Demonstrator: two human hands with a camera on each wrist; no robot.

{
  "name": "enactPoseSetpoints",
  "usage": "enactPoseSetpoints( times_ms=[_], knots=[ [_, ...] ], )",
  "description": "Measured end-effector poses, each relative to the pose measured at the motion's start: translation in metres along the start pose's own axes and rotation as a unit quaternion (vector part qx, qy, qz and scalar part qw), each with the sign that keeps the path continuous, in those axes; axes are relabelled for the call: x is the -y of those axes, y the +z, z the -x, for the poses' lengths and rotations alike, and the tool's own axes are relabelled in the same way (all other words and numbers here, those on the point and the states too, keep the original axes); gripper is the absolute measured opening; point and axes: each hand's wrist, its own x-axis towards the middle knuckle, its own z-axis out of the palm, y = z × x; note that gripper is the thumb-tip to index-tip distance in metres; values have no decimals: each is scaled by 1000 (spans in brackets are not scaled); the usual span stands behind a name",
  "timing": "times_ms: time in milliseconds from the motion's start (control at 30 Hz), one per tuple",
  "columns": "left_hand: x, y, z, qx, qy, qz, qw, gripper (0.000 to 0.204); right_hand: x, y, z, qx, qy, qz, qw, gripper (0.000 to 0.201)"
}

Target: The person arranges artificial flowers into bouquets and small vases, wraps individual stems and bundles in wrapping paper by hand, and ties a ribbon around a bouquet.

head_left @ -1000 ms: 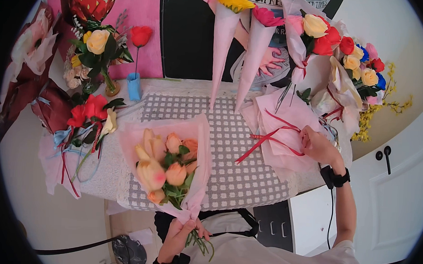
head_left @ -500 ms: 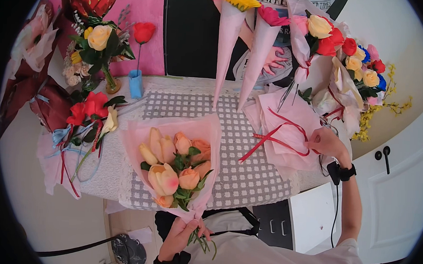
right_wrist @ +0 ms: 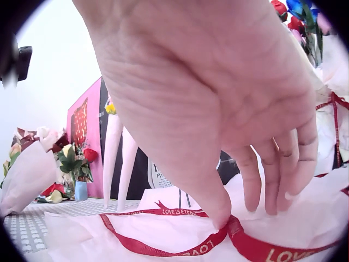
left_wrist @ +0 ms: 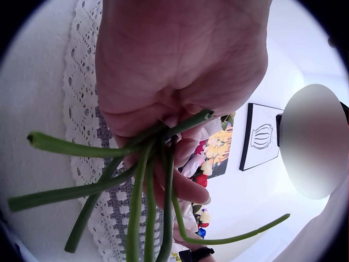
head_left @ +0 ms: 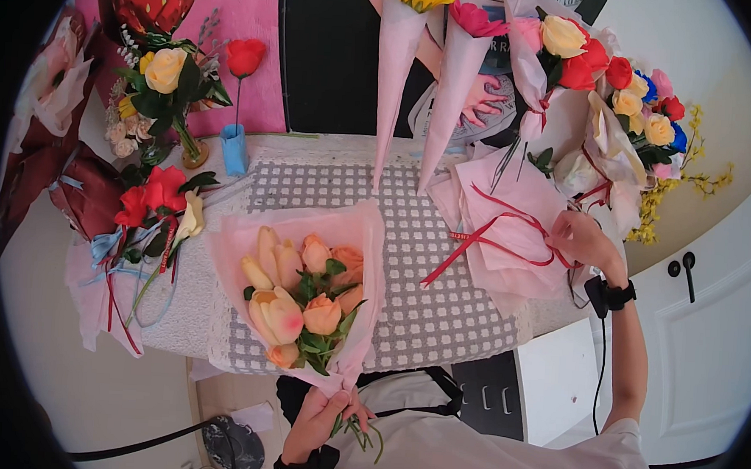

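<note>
My left hand (head_left: 322,418) grips the bouquet (head_left: 312,303) at its gathered neck, below pink wrapping paper (head_left: 357,335). The bouquet has peach roses and pale tulips, with its heads over the table. Several green stems (left_wrist: 139,202) fan out below the palm in the left wrist view. On the right, my right hand (head_left: 583,241) pinches a red ribbon (right_wrist: 158,250) between thumb and fingers; gold lettering runs along it. The ribbon lies in loose loops over a stack of pink paper sheets (head_left: 510,267). In the right wrist view the thumb tip presses at the ribbon's bend.
Two pink paper cones (head_left: 398,83) with single flowers stand at the back. Wrapped bouquets (head_left: 645,121) crowd the back right. Red flowers (head_left: 161,191), a vase of flowers (head_left: 195,150) and a blue holder (head_left: 234,151) with a rose are on the left. A checked cloth (head_left: 439,314) covers the table.
My right hand has shifted right, drawing the ribbon's loop along with it. The bouquet has moved slightly and settled, still in my left hand.
</note>
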Motion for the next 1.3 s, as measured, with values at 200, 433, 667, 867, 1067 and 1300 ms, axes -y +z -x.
enactPoseSetpoints(
  times_ms=[200, 433, 667, 867, 1067, 1300],
  knots=[
    [-2, -1, 0, 10, -7, -16, 1000, 34, -4, -13, -3, 3, -27, -78, 997, 10],
    [3, 1, -1, 4, -4, -24, 1000, 46, 14, -66, -8, -137, -70, -197, 968, 6],
    [-2, 8, 7, -10, 15, 3, 1000, 40, 154, -120, 9, -187, -107, -324, 921, 2],
    [-41, 0, 40, -81, 121, 6, 989, 53, 279, -74, -28, 25, -413, -267, 870, 14],
    [-79, -7, 93, -275, 288, -44, 916, 37, 360, -76, -20, 31, -461, -410, 787, 19],
    [-100, 2, 108, -207, 323, -1, 924, 34, 290, 26, 14, 196, -232, -404, 863, 14]
  ],
)
